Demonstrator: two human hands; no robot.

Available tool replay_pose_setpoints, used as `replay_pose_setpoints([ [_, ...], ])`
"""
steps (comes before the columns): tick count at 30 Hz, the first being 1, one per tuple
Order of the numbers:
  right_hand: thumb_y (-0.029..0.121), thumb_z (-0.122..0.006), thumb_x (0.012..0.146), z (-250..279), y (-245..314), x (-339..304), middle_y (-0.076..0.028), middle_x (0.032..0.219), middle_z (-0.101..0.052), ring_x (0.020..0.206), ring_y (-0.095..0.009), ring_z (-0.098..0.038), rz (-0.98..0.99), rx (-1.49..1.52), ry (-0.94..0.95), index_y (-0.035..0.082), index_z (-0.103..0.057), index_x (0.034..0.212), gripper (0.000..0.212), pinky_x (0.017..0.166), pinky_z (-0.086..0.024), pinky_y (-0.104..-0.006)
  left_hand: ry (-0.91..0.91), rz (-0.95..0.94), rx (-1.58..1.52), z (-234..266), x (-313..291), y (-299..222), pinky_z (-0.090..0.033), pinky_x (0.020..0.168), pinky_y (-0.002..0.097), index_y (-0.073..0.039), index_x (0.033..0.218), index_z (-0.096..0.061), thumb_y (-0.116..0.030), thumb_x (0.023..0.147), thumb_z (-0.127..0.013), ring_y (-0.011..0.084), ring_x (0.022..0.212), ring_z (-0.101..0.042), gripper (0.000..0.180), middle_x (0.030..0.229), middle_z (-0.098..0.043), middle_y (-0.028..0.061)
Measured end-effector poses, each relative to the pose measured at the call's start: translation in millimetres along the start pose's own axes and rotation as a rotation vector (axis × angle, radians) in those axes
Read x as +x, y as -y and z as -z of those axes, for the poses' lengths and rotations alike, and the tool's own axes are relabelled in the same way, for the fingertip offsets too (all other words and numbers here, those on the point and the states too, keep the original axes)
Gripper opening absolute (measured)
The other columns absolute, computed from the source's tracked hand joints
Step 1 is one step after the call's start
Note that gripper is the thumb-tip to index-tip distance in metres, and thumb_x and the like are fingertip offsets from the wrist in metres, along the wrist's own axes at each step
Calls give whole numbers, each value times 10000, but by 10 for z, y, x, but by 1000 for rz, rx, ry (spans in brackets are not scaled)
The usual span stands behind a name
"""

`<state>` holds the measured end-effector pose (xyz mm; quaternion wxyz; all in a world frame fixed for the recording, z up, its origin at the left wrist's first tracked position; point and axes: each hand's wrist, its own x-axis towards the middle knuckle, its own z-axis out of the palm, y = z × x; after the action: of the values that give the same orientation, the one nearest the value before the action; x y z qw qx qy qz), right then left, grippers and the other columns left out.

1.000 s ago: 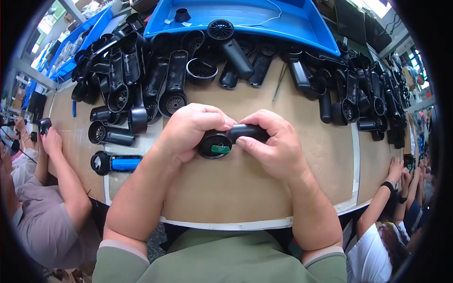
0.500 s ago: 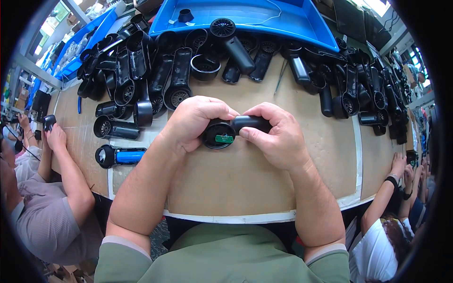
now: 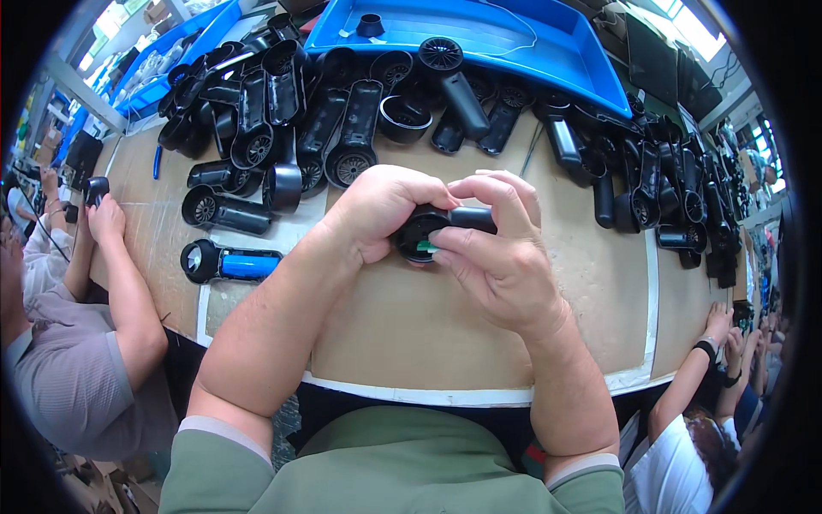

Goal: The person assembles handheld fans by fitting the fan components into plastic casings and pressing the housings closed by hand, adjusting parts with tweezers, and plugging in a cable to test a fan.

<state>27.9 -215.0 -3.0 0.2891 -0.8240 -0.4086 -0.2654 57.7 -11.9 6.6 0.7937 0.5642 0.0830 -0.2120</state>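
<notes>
Over the middle of the table, my left hand (image 3: pixel 377 210) is closed round the round head of a black plastic handheld housing (image 3: pixel 474 218), whose handle points right. The head's open side faces up. Inside it sits a small green circuit board (image 3: pixel 424 246), partly covered by my fingers. My right hand (image 3: pixel 507 253) has its thumb and a fingertip closed together at the board's edge. Its other fingers are bent above the handle. To the left of my left forearm lies another housing (image 3: pixel 199 260) with a blue cylindrical part (image 3: pixel 247 265) in its handle.
Black housing shells (image 3: pixel 354 128) are heaped along the far side, with another heap (image 3: pixel 646 184) at the right. Behind them stands a large blue bin (image 3: pixel 565 51). A thin tool (image 3: pixel 533 141) lies between the heaps. People work on both sides; one person's hand (image 3: pixel 104 221) is at the left.
My right hand has shifted from the handle to the circuit board in the round head. The housing appears slightly further right in view, as does the whole table scene.
</notes>
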Motion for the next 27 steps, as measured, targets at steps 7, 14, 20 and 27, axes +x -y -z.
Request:
replay_pose_setpoints([
  [7, 99, -868, 833, -87, 106, 10, -117, 1397, -625, 1252, -309, -583, -261, 195, -149, 94, -750, 1264, 447, 1044, -506, -386, 61, 23, 52, 41, 42, 41, -591, 571, 312, 70, 925, -818, -88, 876, -771, 202, 724, -692, 172, 904, -762, 165],
  [14, 88, -860, 856, 189, 24, 54, -110, 1253, -697, 1087, -248, -646, -454, 299, -43, 50, -748, 1263, 423, 959, -531, -355, 29, 59, 11, 20, 39, -35, -556, 414, 355, 69, 936, -802, -91, 878, -768, 228, 640, -686, 174, 879, -750, 189],
  [20, 74, -840, 867, 369, 18, 3, -92, 1081, -742, 930, -192, -647, -636, 450, 153, 16, -758, 1234, 381, 868, -532, -310, 65, 116, -37, 61, 64, -62, -509, 313, 372, 90, 960, -775, -97, 887, -768, 250, 564, -671, 201, 852, -731, 203],
  [27, 88, -829, 846, 298, -13, -12, -109, 988, -779, 815, -203, -678, -678, 423, 146, -22, -793, 1154, 329, 735, -549, -298, 137, 156, -84, 103, 100, -65, -501, 304, 372, 107, 981, -752, -104, 897, -771, 260, 535, -658, 228, 840, -711, 205],
])
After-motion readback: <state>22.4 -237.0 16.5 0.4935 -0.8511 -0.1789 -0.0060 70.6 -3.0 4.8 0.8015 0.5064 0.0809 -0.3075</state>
